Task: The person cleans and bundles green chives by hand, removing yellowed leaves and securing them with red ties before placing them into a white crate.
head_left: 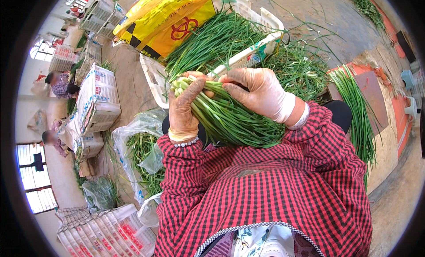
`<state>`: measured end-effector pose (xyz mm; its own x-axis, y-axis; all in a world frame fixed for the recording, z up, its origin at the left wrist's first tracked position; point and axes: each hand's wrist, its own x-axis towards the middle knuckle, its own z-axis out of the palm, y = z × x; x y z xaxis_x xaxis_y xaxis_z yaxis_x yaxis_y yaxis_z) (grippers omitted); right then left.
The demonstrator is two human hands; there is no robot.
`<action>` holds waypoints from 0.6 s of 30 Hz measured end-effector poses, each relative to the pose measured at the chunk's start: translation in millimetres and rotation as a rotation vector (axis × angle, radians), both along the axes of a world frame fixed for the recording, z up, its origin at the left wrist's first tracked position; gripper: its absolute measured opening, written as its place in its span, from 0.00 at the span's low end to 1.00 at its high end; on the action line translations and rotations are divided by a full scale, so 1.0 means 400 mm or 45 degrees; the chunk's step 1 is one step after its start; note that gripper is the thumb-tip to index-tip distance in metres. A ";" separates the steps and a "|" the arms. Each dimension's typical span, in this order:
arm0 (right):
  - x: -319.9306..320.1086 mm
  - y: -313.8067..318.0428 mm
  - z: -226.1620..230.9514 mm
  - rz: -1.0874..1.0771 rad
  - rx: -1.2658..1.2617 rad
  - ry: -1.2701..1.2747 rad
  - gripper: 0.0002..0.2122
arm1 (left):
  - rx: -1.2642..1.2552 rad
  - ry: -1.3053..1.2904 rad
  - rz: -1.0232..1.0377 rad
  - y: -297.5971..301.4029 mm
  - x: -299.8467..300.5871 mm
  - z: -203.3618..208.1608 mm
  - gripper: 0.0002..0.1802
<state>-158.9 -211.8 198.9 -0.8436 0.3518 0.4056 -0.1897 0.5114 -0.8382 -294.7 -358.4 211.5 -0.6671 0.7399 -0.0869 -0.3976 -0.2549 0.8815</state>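
Gloved in a pale, soiled glove, my left hand wraps round a thick bunch of green chives near its pale stem ends. The leaves fan out to the right over my lap. My right hand, in a similar glove, is closed in a pinch against the stems at the top of the bunch; the leaves' upper side lies just under its fingers. Just beyond both hands is a white plastic crate heaped with more loose chives.
A yellow printed bag leans over the crate. Loose leaves and trimmings lie right of it. Another chive bunch rests on a board at right. At left stand a clear bag of greens and stacked crates; two people sit farther off.
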 end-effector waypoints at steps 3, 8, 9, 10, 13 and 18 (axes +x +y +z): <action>-0.009 0.012 -0.018 0.145 -0.362 -0.094 0.07 | -0.021 -0.009 -0.033 -0.005 -0.001 0.001 0.10; 0.005 0.034 -0.011 0.086 -0.437 -0.175 0.06 | -0.031 -0.005 -0.034 -0.011 -0.001 -0.003 0.11; 0.011 0.044 -0.005 0.065 -0.442 -0.168 0.06 | -0.059 0.008 -0.022 -0.015 -0.004 -0.005 0.11; 0.016 0.055 -0.005 0.044 -0.448 -0.161 0.06 | -0.087 0.021 -0.010 -0.019 -0.008 -0.006 0.11; 0.029 0.095 -0.009 0.102 -0.581 -0.147 0.07 | -0.064 0.048 -0.026 -0.015 -0.010 0.002 0.20; 0.007 0.038 -0.007 0.224 -0.641 -0.164 0.07 | -0.175 0.012 -0.208 0.013 0.013 0.029 0.28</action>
<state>-156.0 -196.6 196.1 -0.9390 0.3248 0.1133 -0.1161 0.0108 -0.9932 -289.3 -353.4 223.0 -0.5404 0.8200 -0.1886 -0.4153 -0.0650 0.9074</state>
